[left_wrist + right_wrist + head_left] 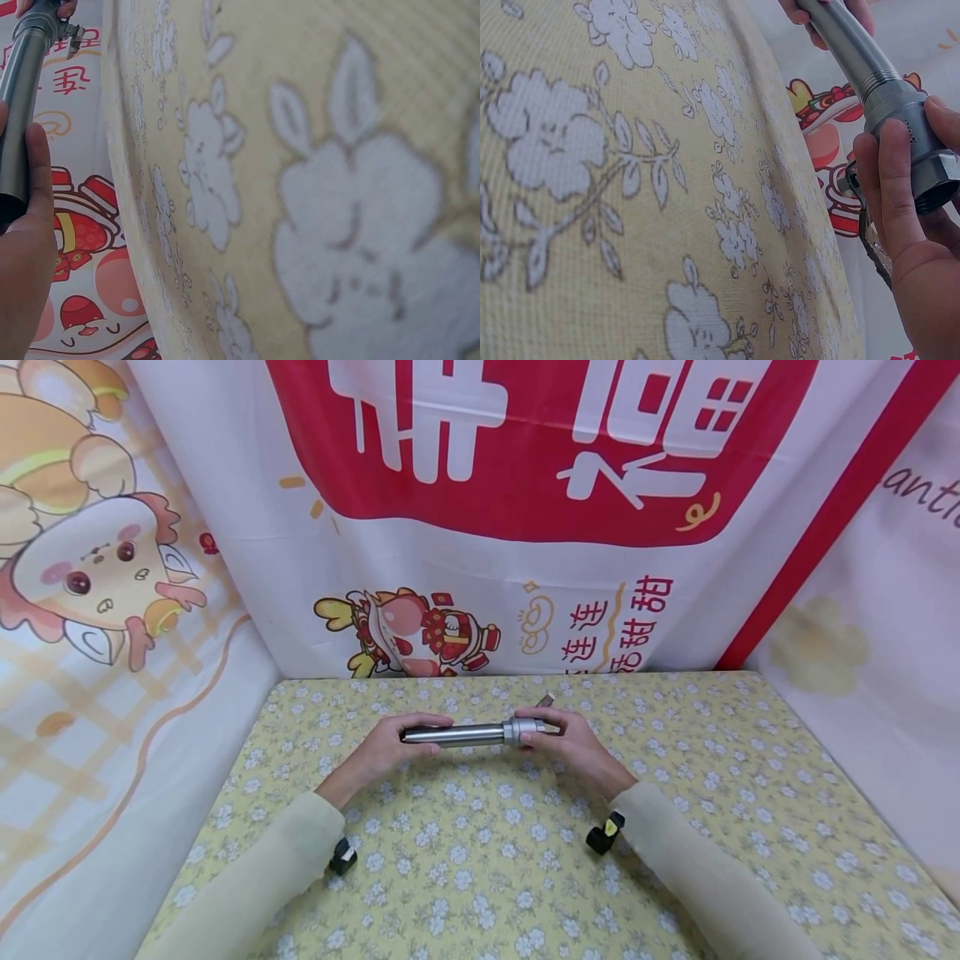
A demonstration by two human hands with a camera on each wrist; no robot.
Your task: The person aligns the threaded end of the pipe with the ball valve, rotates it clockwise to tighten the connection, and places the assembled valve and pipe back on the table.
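Observation:
A straight steel pipe (472, 735) lies sideways between the two hands over the table. My left hand (382, 745) grips its left end, with fingers along the far side and thumb along the near side. On the pipe's right end sits a metal ball valve (517, 731), which my right hand (576, 742) holds between fingers and thumb. In the right wrist view, threads (880, 81) show where pipe and valve body meet, and the valve's other opening faces the palm. Its lever handle (546, 700) points away past the right fingers.
A yellow flowered cloth (465, 860) covers the table. Printed white cloth hangs as a back wall (450, 560) just beyond the far edge, with more cloth walls at left (180, 752) and right (855, 668). Dark wrist devices sit on both sleeves.

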